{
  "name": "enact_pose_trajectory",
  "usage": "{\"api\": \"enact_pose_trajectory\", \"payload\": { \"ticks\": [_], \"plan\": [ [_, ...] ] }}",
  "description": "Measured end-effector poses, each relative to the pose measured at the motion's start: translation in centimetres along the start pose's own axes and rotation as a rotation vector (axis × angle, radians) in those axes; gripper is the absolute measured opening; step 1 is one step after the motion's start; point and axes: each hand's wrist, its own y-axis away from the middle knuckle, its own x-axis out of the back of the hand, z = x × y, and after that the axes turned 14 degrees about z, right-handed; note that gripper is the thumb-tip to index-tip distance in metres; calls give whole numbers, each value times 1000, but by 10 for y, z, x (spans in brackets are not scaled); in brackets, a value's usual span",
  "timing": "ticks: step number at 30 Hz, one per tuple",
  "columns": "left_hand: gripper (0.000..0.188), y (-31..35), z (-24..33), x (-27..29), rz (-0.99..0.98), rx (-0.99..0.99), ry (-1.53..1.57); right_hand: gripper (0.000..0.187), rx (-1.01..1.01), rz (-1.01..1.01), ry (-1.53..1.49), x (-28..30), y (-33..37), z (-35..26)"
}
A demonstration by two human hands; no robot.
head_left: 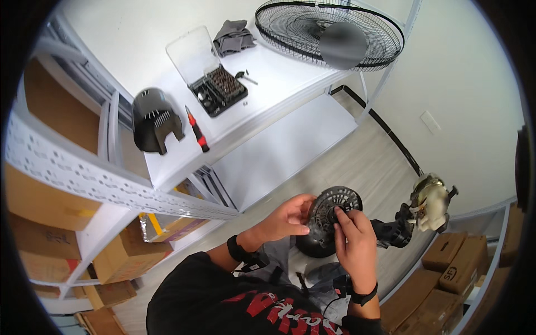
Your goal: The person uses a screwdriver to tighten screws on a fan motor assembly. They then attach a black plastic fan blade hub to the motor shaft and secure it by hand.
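Note:
A black round slotted fan cover (321,218) is held up in front of my body, tilted. My left hand (282,220) grips its left rim, thumb on the near face and fingers behind. My right hand (357,245) is closed at the cover's middle, with its fingertips pinched at the dark hub; any small part between them is hidden. Below the cover is a dark round base, partly hidden by the hands. Just right of my right hand, an exposed fan motor (431,204) sits on a black neck (393,231).
On the white table (268,92) lie a black housing shell (151,123), a red-and-black screwdriver (196,131), an open bit case (220,89), a grey cloth (233,38) and a wire fan grille (285,33). Shelves with cardboard boxes (131,251) stand left; more boxes (466,262) stand right.

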Motion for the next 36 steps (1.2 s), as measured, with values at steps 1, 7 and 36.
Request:
{"api": "enact_pose_trajectory", "payload": {
  "ticks": [1,7,36],
  "plan": [
    [72,0,11,-2,33,19,8,36,-3,-13,3,0,-13,-5],
    [66,-5,103,-42,178,45,110,41,-125,-34,23,31,-83,-56],
    [54,48,122,-219,416,-26,-143,57,130,-129,-95,165,-57,-18]
  ]
}}
